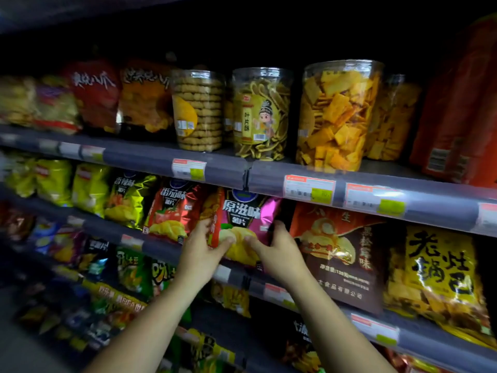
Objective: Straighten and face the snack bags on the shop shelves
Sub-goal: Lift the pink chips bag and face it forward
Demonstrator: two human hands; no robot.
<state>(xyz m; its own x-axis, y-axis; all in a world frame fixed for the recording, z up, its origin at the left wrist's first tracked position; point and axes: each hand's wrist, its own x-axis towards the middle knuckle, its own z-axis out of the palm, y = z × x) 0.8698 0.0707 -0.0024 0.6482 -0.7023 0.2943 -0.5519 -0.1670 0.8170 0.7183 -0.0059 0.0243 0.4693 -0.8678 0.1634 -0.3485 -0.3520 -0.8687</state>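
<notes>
Grip: our left hand (pixel 200 247) and right hand (pixel 279 250) pinch side edges of the pink chip bag (pixel 250 211) | next: we should square it upright, label forward.

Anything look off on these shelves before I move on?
Yes. On the upper shelf at far right, the orange-red bags show barcodes, so their backs face out. On the middle shelf, the big brown bag hangs over the shelf rail, right of the pink bag held by the left hand and right hand.
</notes>
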